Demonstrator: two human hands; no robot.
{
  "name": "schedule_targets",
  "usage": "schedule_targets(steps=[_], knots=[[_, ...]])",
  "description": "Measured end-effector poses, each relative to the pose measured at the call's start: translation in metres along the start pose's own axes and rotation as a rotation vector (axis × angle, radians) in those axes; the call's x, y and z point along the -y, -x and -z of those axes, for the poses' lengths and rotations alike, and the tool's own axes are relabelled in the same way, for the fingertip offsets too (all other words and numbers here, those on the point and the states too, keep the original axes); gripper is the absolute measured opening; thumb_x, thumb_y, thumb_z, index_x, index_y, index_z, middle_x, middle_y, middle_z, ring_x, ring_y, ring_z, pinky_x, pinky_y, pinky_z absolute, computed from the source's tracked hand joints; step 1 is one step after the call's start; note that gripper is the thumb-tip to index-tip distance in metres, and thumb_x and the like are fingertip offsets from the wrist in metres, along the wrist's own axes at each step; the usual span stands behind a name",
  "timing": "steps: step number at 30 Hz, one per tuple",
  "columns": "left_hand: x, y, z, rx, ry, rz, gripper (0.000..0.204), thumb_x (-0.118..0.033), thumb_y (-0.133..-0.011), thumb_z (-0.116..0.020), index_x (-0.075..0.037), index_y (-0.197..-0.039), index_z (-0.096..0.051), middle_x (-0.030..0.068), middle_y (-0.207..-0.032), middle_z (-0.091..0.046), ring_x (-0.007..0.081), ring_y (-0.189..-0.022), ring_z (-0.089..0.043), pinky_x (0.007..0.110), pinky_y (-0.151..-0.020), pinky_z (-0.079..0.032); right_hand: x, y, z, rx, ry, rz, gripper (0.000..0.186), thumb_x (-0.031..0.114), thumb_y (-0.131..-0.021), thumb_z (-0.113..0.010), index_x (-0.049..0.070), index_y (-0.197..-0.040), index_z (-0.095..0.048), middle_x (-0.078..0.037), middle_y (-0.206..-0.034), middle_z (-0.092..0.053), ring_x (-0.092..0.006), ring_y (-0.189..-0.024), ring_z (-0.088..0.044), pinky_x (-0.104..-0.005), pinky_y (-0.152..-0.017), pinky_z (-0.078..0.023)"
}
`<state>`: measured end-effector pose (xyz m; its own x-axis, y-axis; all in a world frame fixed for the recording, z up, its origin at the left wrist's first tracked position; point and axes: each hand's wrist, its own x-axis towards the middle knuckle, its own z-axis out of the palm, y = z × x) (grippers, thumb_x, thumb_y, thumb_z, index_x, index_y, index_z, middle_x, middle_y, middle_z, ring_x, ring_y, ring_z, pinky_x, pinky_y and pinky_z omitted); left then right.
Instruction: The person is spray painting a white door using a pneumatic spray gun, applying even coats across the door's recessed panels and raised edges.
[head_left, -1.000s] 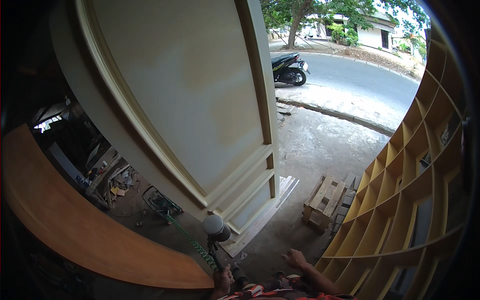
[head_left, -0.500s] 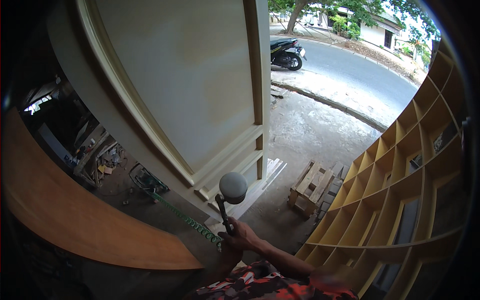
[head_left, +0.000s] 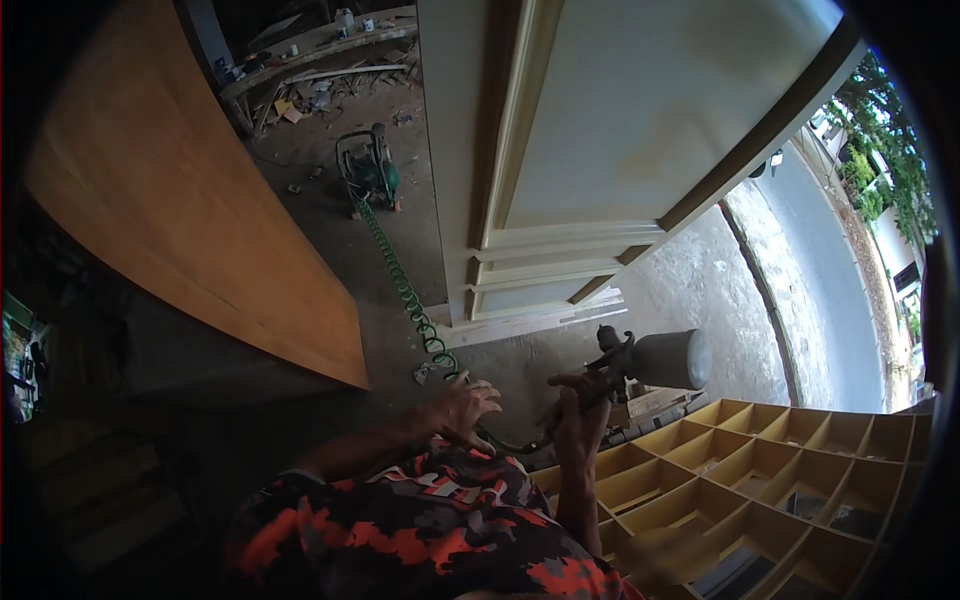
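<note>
Grasping the spray gun (head_left: pixel 628 362) in front of the panelled door (head_left: pixel 610 150), the right hand's fingers (head_left: pixel 568 381) hold its cup (head_left: pixel 668 359) sideways, which might leak if poorly sealed, while whether the left hand (head_left: pixel 462 410) grips anything is unclear.

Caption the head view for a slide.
Right hand holding a spray gun near a pale panelled board, with a green coiled hose close to the left hand.
</note>
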<state>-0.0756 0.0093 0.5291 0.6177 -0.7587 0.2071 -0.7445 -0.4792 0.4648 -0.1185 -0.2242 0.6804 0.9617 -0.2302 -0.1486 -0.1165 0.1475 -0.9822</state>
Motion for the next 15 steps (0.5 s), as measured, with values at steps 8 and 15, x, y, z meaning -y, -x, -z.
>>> schedule_targets(steps=[8, 15], knots=[[0.085, 0.015, -0.002, 0.288, 0.297, 0.204, 0.055, -0.048, -0.082, -0.088, -0.012, -0.122, -0.075, 0.0135, -0.109, -0.076, 0.0338, -0.105, -0.074, 0.048, -0.097, -0.057, 0.046, -0.004, 0.032, -0.226, 0.056, 0.099, 0.014, 0.005, -0.103, -0.057, -0.001, -0.101, -0.07, 0.004, -0.059, -0.045, -0.0042, -0.041, -0.036, -0.0258, -0.038, -0.026], [0.069, -0.008, -0.001, 0.275, 0.253, 0.2, 0.032, -0.034, -0.085, -0.084, -0.013, -0.108, -0.079, 0.0031, -0.084, -0.077, 0.0247, -0.086, -0.076, 0.063, -0.117, -0.037, 0.078, -0.026, 0.082, -0.285, -0.041, 0.122, 0.033, -0.004, -0.088, -0.056, -0.001, -0.12, -0.064, -0.005, -0.08, -0.065, -0.0067, -0.041, -0.043, -0.0255, -0.037, -0.032]])
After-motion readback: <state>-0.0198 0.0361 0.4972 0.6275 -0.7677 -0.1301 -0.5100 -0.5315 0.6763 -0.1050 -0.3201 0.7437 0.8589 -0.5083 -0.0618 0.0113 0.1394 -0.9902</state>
